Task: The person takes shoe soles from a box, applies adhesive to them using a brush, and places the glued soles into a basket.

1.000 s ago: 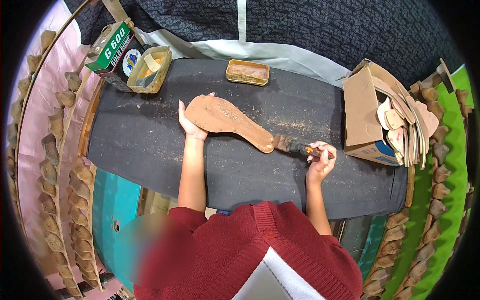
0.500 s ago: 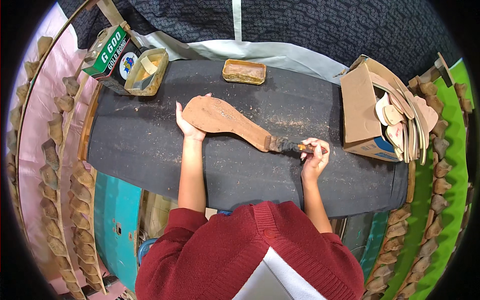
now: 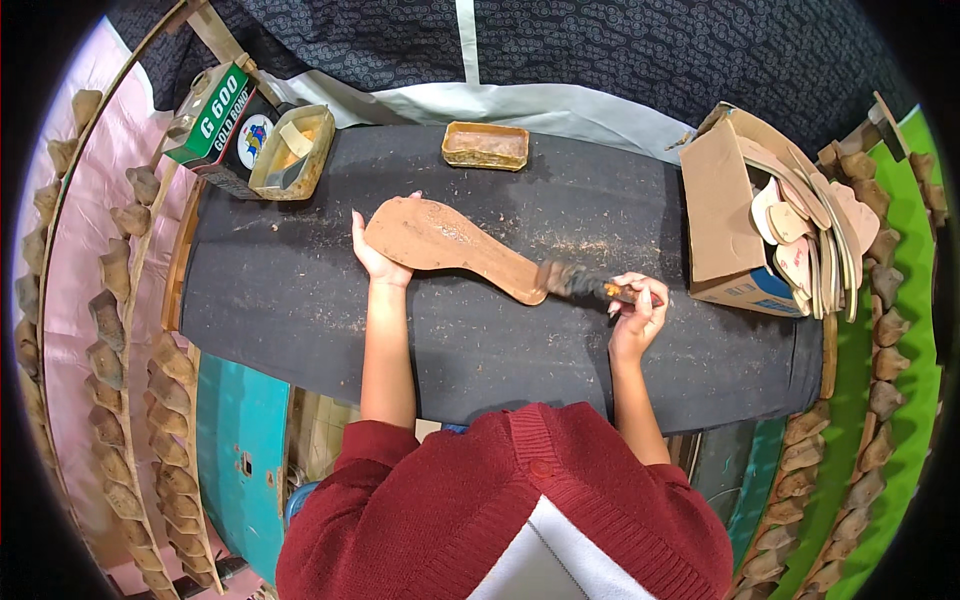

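Observation:
A brown shoe sole (image 3: pixel 440 238) lies across my left hand (image 3: pixel 380 262), which grips its wide end from beneath; the thumb shows at the left edge and fingertips at the far edge. Wet streaks shine along the sole's middle. A dark, worn brush (image 3: pixel 580 282) is pinched in my right hand (image 3: pixel 638 318), its bristles pointing left. Those bristles are at the sole's narrow heel end; motion blur hides whether they touch it. Both hands are above the dark cloth.
A dark cloth with crumbs covers the table (image 3: pixel 480 360). At the far middle sits a shallow yellowish tray (image 3: pixel 486 146). Far left are a tin can (image 3: pixel 220 130) and a tub (image 3: pixel 293 155) with scraps. Right stands a cardboard box (image 3: pixel 725 205) of soles (image 3: pixel 800 235). Racks of shoe lasts (image 3: pixel 105 360) flank both sides.
The brush and my right hand have shifted slightly right, toward the heel end's outer edge. My left hand keeps its hold on the sole.

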The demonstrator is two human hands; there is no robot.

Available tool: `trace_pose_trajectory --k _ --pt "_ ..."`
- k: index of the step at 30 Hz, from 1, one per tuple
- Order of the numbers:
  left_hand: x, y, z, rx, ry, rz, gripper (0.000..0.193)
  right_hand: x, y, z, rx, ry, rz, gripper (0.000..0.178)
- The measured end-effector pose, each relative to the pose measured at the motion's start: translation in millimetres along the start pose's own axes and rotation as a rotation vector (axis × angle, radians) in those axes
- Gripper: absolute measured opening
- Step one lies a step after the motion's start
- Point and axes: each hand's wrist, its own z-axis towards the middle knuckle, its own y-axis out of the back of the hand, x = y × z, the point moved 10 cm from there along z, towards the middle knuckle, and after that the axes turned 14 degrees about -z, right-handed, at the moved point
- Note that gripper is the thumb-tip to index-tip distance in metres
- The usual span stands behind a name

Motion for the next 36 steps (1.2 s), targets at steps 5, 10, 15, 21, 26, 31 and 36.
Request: trace_pose_trajectory --k 5,10,15,21,26,31,36 --pt "-0.9 -0.1 -0.8 -0.005 -0.01 0.012 0.062 -4.7 -3.2 -1.2 0.032 -0.019 -0.034 0.012" --pt "-0.2 1.8 -0.5 -0.039 -0.015 0.02 0.062 4.1 -0.1 -2.3 -0.004 0.04 -0.014 0.012" --pt "-2.3 3.9 -1.1 -0.031 -0.02 0.025 0.062 1.9 -3.7 -1.4 0.035 0.046 -0.055 0.011" --pt "0.1 3.5 -0.8 -0.066 -0.026 0.04 0.062 1.7 -4.5 -5.5 0.116 0.045 0.021 0.012" --pt "-0.5 0.1 -1.2 -0.028 -0.012 0.021 0.062 2.7 4.4 -0.2 0.021 0.03 -0.108 0.011" --pt "-2.4 4.8 -0.2 -0.082 -0.045 0.065 0.062 6.8 -3.2 -5.7 0.102 0.065 -0.023 0.011" --pt "-0.7 3.8 -1.5 -0.08 -0.039 0.057 0.062 9.7 3.6 -2.5 0.038 0.112 -0.15 0.012"
